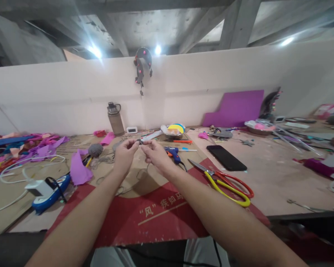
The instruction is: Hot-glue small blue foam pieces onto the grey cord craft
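Both hands (124, 155) (157, 155) pinch a small grey piece (140, 141)

The hands (125, 154) mostly hide a gray piece (140, 141) too small to identify.

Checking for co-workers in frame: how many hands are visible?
2: the left hand and the right hand, fingertips close together at a small grey piece; no others show.

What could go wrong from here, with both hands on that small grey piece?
The small grey piece might slip, since only fingertips seem to hold it.
The right hand could bump the glue gun close beside it; whether that is hot, I can't tell.
The scissors lie near the right forearm, which might knock them.
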The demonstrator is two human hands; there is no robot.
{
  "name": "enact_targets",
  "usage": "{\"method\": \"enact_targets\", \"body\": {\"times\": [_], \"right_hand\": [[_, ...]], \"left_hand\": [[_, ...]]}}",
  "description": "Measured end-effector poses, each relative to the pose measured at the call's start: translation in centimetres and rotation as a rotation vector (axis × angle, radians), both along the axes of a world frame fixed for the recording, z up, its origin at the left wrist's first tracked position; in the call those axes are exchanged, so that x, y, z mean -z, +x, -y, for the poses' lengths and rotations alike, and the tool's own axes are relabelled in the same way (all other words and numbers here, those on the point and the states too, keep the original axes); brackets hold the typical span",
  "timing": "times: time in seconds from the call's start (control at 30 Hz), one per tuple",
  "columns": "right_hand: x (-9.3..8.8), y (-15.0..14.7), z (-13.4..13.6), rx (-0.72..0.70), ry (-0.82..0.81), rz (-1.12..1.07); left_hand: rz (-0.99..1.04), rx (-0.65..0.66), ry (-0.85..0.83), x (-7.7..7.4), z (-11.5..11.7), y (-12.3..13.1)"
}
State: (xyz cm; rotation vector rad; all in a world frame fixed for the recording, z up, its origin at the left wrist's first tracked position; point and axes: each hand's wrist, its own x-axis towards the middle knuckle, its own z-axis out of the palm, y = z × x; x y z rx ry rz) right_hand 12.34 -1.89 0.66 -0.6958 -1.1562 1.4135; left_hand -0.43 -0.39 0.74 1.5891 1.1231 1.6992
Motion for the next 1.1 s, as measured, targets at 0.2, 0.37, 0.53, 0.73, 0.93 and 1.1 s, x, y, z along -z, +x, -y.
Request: {"method": "enact_targets", "body": {"times": [0.2,0.37,0.53,0.73,0.93,1.1], "right_hand": [[-0.2,0.7,-0.1,0.046,-0.021,-0.007],[-0.3,1.2,-0.2,0.119,-0.034,0.058],[-0.3,1.5,-0.5,0.156,-0.003,0.124],[0.1,1.6,-0.8,0.209,0.056,0.183],[0.3,1.5,-1.0,0.241,0.107,0.264],[0.1,1.5,-0.9,0.307,0.194,0.365]], "left_hand": [[0.097,0.067,-0.090,0.0,0.4,1.0],[0.189,0.139,-0.180,-0.4,0.9,1.7],[0.292,0.282,-0.319,-0.9,1.0,1.4],[0.242,0.246,-0.364,-1.1,1.1,1.0],[0.019,0.125,-0.207,-0.6,0.7,0.7],[-0.042,0.047,-0.206,-0.4,0.2,0.4]]}}
